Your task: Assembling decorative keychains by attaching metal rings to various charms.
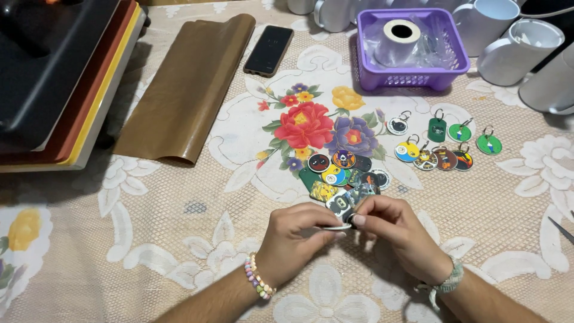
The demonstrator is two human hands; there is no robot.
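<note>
Lower centre: left hand (294,236) and right hand (391,230) meet fingertip to fingertip, both pinched on a flat-lying round tag (336,226) between them, equally near.

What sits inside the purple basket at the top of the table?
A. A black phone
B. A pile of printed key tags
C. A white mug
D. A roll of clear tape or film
D. The purple basket holds a roll of clear tape or film standing on end, while the black phone, the key tags and the white mugs all lie outside it.
</note>
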